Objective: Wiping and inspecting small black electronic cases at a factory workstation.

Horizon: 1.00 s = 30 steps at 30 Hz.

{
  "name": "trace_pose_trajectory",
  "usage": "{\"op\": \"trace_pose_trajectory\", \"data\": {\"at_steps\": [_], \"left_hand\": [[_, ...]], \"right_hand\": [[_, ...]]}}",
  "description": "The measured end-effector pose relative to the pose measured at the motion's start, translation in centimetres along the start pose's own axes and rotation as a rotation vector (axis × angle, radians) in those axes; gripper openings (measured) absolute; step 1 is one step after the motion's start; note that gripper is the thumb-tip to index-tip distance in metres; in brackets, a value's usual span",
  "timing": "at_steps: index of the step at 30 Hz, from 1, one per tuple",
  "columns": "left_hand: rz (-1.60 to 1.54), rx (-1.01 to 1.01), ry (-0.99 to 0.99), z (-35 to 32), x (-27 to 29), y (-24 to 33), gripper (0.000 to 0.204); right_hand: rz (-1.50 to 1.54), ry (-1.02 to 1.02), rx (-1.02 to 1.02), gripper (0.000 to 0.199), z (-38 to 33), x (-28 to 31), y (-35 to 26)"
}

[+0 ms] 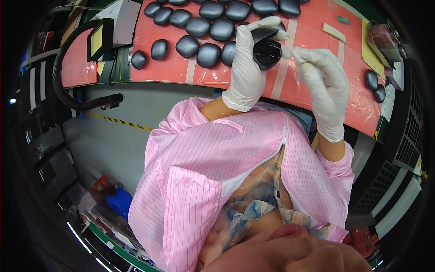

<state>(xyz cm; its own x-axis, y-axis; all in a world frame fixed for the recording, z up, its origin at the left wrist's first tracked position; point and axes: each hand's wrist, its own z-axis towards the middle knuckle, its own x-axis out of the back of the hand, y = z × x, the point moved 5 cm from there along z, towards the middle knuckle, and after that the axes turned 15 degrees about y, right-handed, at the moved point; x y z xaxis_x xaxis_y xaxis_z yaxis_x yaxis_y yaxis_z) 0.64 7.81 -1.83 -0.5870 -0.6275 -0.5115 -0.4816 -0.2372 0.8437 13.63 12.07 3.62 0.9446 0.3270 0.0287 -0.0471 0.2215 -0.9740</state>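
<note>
My left hand (247, 75), in a white glove, is closed around a dark earbud charging case (267, 53) and holds it above the bench. Its lid stands open, and the glossy black inside shows. My right hand (324, 81), gloved as well, has its fingers pinched together at the case's right edge. Whatever sits in that pinch is too small to make out. Under and beyond my left hand, several closed grey-blue cases (198, 27) lie in rows on a red mat (208, 76). Two more dark cases (371, 80) rest near the mat's right end.
A black flexible-neck lamp (58, 68) arches over the bench's left side, beside a black-framed yellow panel (96, 41). To the right lie a cream strip (334, 32), a small green piece (343, 20), yellow paper (372, 51) and a clear container (384, 41). A blue bin (119, 202) stands lower left.
</note>
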Motion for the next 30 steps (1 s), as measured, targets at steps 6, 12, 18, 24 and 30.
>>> {"op": "trace_pose_trajectory", "data": {"at_steps": [6, 12, 18, 24, 30], "left_hand": [[-0.157, 0.366, 0.022, -0.9, 0.7, -0.1, 0.067], [-0.067, 0.31, -0.01, -1.0, 0.1, -0.5, 0.065], [0.1, -0.208, -0.115, -0.4, -0.2, -0.4, 0.058], [0.058, 0.353, -0.026, -0.9, -0.3, -1.2, 0.066], [0.233, 0.495, -0.289, -2.0, 0.5, -1.6, 0.068]], "right_hand": [[-0.542, -0.104, 0.672, 0.032, -1.7, -1.3, 0.1], [-0.442, 0.063, 0.478, 0.027, -1.5, 0.5, 0.7], [0.432, -0.245, -0.683, 0.023, -1.8, -2.3, 2.5], [-0.393, -0.218, 0.504, 0.023, -0.6, 0.0, 0.4], [-0.838, -0.086, 0.764, 0.031, -1.3, 1.5, 1.2]]}}
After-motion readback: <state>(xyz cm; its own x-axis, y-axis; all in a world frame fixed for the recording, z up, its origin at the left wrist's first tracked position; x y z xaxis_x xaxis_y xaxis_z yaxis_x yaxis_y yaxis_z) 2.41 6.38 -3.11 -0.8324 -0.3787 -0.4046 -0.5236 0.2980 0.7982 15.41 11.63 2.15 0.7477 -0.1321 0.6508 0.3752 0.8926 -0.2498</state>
